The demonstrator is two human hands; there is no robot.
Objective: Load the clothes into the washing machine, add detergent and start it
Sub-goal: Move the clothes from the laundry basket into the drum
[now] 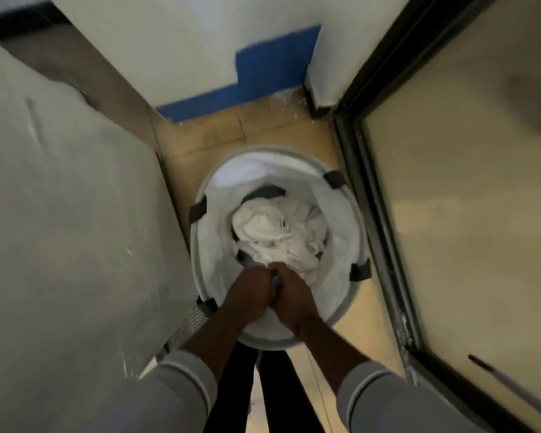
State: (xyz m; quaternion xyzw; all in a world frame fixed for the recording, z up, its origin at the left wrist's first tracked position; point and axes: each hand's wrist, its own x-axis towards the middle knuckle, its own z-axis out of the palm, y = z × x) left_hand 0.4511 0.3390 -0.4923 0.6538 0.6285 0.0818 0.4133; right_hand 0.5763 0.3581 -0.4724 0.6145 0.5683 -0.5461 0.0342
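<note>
A round grey laundry basket (355,232) with a white liner stands on the tiled floor straight below me. White clothes (275,232) lie crumpled in its bottom, with a dark grey garment (277,281) at their near edge. My left hand (250,287) and my right hand (292,290) reach down into the basket side by side, fingers curled round the grey garment between them. The fingertips are hidden in the cloth. The view is slightly blurred.
A large grey flat-topped appliance (69,229) fills the left side, tight against the basket. A dark-framed glass door (459,214) runs along the right. A white wall with a blue painted band (263,79) closes the far end. Tan floor tiles (206,135) show between.
</note>
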